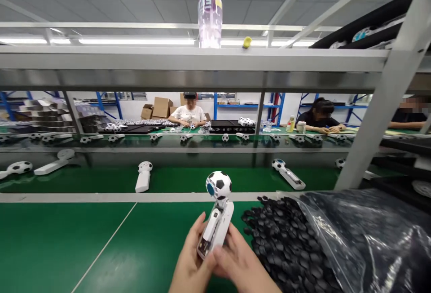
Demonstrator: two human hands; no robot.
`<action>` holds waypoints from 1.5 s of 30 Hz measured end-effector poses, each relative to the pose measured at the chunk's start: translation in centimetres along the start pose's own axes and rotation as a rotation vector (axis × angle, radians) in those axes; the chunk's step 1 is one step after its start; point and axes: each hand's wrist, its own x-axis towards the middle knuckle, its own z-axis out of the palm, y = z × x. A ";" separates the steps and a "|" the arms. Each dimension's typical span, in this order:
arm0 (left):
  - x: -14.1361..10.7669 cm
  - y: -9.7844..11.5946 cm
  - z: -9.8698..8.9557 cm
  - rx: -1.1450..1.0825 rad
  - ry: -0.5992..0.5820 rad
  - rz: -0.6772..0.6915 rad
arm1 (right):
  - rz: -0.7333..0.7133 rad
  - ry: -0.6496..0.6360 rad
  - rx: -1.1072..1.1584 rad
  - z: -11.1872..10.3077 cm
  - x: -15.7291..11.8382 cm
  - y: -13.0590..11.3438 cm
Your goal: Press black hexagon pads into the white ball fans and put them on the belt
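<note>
Low in the middle of the head view, a white handheld device with a football-patterned ball head stands tilted between my hands. Its handle is uncovered on one face, showing a white inner piece and dark parts at the lower end. My left hand is closed round the left side of the handle. On the right side, my right hand grips the lower handle, its thumb on the front near the bottom. Just to the right lies a heap of small black pieces, partly in a clear plastic bag.
Beyond the green worktop runs a green conveyor belt with several similar devices. A metal shelf beam crosses above, holding a purple bottle. A slanted post stands right. Across the line, people sit working.
</note>
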 end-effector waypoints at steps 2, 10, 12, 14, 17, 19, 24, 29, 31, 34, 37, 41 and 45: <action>-1.1 -1.0 0.0 0.083 -0.030 0.046 | 0.067 0.091 0.208 0.8 1.2 0.3; 0.3 2.7 -1.0 -0.189 0.036 -0.049 | 0.244 0.024 0.187 1.9 -0.3 1.8; 0.8 2.9 -1.1 -0.201 0.110 -0.094 | 0.246 -0.065 0.181 2.1 -0.6 2.2; 1.0 3.0 -1.2 -0.236 0.179 -0.130 | 0.245 -0.145 0.183 2.2 -0.7 2.3; 1.3 3.6 -1.4 -0.317 0.222 -0.248 | 0.175 -0.232 0.140 2.1 -0.7 2.2; 1.5 4.1 -1.6 -0.339 0.237 -0.349 | 0.141 -0.276 0.119 1.9 -0.7 2.0; 1.0 4.2 -1.4 -0.247 0.218 -0.248 | 0.195 -0.250 0.155 1.6 -0.7 2.1; -0.3 4.1 -0.8 -0.114 0.030 -0.215 | 0.289 -0.158 0.251 1.8 -1.0 2.7; -0.2 3.9 -1.1 -0.076 -0.034 -0.207 | 0.319 -0.125 0.298 1.8 -1.0 3.0; 2.0 3.0 -3.1 0.141 0.058 -0.151 | 0.363 -0.103 0.392 1.9 -0.8 3.4; 6.4 2.1 -6.5 0.517 0.335 -0.082 | 0.394 -0.055 0.490 2.1 -0.4 3.5; 13.4 2.1 -10.0 0.696 0.518 -0.087 | 0.445 0.067 0.592 2.1 0.1 3.8; 18.3 2.0 -10.3 0.737 0.625 -0.141 | 0.465 0.083 0.643 2.1 0.5 4.6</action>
